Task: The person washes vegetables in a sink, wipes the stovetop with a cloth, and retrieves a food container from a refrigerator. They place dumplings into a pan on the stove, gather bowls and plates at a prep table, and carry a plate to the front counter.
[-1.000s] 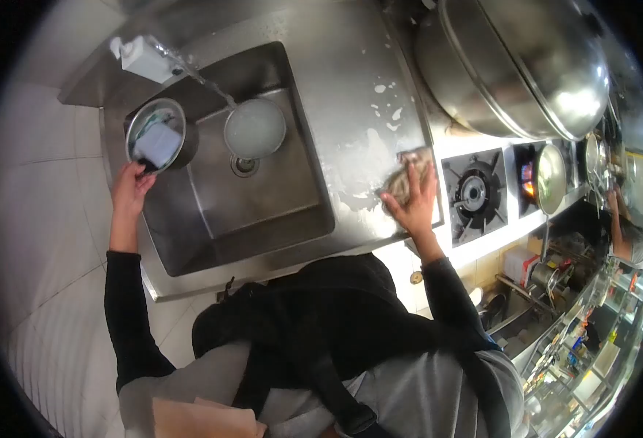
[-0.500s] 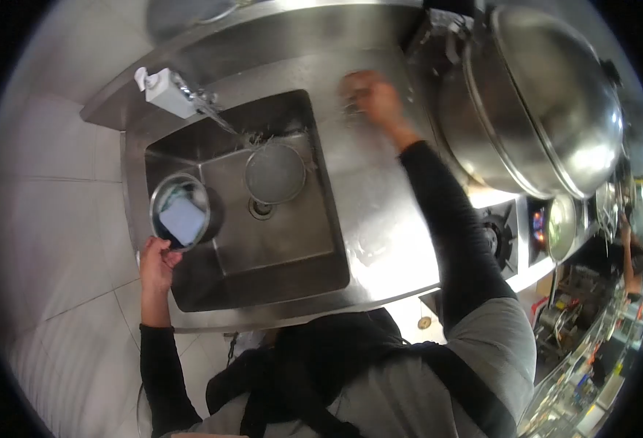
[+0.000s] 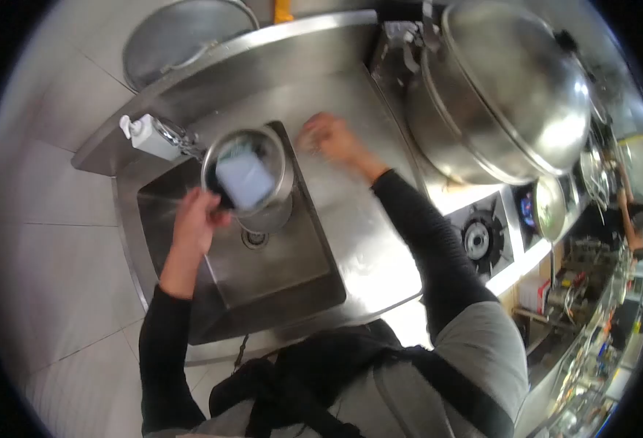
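Note:
My left hand (image 3: 196, 223) grips the near-left rim of a round metal bowl (image 3: 286, 171), holding it over the sink. Inside lies a white rectangular block (image 3: 245, 179), with something dark and green under it. Partly covered by this bowl, a second round container (image 3: 272, 219) sits in the sink (image 3: 285, 266) by the drain. My right hand (image 3: 332, 142) is over the steel counter (image 3: 369, 212), just right of the sink. Its fingers are curled and blurred; whatever they may hold is not distinguishable.
A faucet (image 3: 183, 140) and a white dispenser (image 3: 150, 137) are at the sink's back left. A large domed steel pot (image 3: 504, 87) stands to the right, near a gas burner (image 3: 478, 237) and a pan (image 3: 549, 208). Another person's arm (image 3: 626, 208) shows at far right.
My left hand has carried the metal bowl rightward and up from the sink's left side toward the faucet. My right hand has moved left along the counter, closer to the sink. The view has shifted.

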Demonstrator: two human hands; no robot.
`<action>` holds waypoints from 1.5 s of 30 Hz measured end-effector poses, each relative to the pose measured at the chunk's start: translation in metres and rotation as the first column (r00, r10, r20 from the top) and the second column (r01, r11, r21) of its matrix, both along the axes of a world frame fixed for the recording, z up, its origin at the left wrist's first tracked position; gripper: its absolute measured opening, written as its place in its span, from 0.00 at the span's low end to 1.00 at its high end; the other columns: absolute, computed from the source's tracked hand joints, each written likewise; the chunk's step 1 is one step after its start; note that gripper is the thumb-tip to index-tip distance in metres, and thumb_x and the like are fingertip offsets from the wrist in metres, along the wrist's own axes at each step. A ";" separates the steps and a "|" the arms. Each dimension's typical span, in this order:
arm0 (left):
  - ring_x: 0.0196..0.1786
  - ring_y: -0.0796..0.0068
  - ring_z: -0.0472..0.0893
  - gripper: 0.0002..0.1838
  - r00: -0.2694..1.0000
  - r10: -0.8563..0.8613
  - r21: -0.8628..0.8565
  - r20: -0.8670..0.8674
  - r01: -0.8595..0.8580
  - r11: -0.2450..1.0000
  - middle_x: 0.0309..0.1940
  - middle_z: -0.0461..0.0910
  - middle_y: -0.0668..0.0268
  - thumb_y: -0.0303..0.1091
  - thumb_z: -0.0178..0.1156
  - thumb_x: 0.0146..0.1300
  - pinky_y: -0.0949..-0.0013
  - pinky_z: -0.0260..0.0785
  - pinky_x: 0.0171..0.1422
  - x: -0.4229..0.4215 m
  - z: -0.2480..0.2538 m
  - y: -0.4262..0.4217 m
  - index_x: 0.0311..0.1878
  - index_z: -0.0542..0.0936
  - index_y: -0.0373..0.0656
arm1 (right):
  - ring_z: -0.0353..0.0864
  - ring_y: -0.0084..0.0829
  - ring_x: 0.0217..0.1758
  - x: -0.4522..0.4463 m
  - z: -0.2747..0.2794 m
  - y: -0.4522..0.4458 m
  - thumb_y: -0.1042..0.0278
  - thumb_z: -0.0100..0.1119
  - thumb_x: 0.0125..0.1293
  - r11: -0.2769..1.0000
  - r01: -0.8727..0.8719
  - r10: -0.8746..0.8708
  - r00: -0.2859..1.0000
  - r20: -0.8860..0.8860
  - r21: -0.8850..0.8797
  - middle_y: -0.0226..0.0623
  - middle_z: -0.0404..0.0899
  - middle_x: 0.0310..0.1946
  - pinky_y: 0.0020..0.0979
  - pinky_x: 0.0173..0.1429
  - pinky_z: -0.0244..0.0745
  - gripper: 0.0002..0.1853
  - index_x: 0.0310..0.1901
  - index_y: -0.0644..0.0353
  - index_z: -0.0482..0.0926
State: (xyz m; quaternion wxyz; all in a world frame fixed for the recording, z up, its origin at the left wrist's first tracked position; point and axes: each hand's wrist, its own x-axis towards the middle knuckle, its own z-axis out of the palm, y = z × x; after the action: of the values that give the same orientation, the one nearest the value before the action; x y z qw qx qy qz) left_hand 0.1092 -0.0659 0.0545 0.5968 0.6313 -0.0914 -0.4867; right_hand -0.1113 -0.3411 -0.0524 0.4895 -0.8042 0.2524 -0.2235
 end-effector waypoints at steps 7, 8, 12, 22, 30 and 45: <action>0.32 0.70 0.81 0.05 0.988 -0.144 -0.098 -0.051 0.138 0.986 0.32 0.76 0.61 0.26 0.58 0.62 0.68 0.82 0.42 -0.004 -0.068 -0.156 0.38 0.75 0.36 | 0.61 0.46 0.73 -0.113 -0.046 0.036 0.62 0.57 0.61 0.780 0.111 -0.293 0.934 -0.203 -0.616 0.41 0.66 0.70 0.42 0.76 0.56 0.31 0.69 0.47 0.68; 0.32 0.69 0.81 0.05 0.987 -0.159 -0.061 -0.035 0.157 0.986 0.32 0.76 0.61 0.26 0.59 0.61 0.67 0.83 0.43 -0.007 -0.075 -0.176 0.37 0.75 0.36 | 0.67 0.42 0.70 -0.092 -0.045 0.064 0.62 0.56 0.65 0.667 0.108 -0.302 0.944 -0.136 -0.737 0.40 0.71 0.65 0.39 0.70 0.66 0.21 0.60 0.52 0.76; 0.31 0.64 0.82 0.07 0.993 -0.115 -0.058 -0.003 0.115 0.992 0.32 0.77 0.56 0.25 0.59 0.60 0.64 0.85 0.42 -0.025 -0.083 -0.225 0.36 0.74 0.31 | 0.77 0.43 0.58 -0.019 -0.063 0.160 0.78 0.58 0.57 0.896 0.151 -0.114 0.987 0.113 -0.417 0.43 0.78 0.55 0.36 0.58 0.75 0.15 0.48 0.58 0.81; 0.52 0.70 0.78 0.13 0.687 -0.282 -0.183 0.669 0.521 0.834 0.46 0.78 0.63 0.38 0.56 0.69 0.64 0.69 0.59 -0.244 -0.061 -0.026 0.50 0.77 0.39 | 0.78 0.23 0.40 -0.245 0.051 0.162 0.67 0.57 0.70 0.817 0.320 -0.360 0.933 -0.010 0.480 0.32 0.82 0.40 0.27 0.47 0.75 0.14 0.54 0.60 0.79; 0.79 0.55 0.47 0.35 -0.389 -0.330 0.483 0.860 0.829 0.283 0.76 0.54 0.57 0.57 0.40 0.72 0.51 0.33 0.82 -0.389 -0.147 0.021 0.75 0.58 0.44 | 0.72 0.45 0.65 -0.353 -0.010 0.234 0.57 0.59 0.68 0.886 0.454 -0.463 0.878 -0.123 -0.095 0.53 0.70 0.63 0.38 0.65 0.69 0.27 0.66 0.59 0.70; 0.76 0.49 0.56 0.35 0.011 -0.422 0.416 0.906 0.154 0.896 0.72 0.59 0.46 0.49 0.53 0.68 0.41 0.40 0.77 -0.170 -0.119 0.206 0.71 0.62 0.35 | 0.71 0.50 0.65 -0.014 -0.071 0.198 0.64 0.58 0.61 0.815 -0.093 0.027 0.992 -0.122 -0.572 0.54 0.74 0.60 0.45 0.70 0.65 0.26 0.62 0.58 0.74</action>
State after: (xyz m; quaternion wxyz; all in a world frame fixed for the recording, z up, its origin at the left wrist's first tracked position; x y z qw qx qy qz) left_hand -0.0608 0.1403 -0.0641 0.1960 0.8128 -0.5464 -0.0492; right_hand -0.1248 -0.1434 -0.1236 0.2156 -0.9330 0.1738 -0.2299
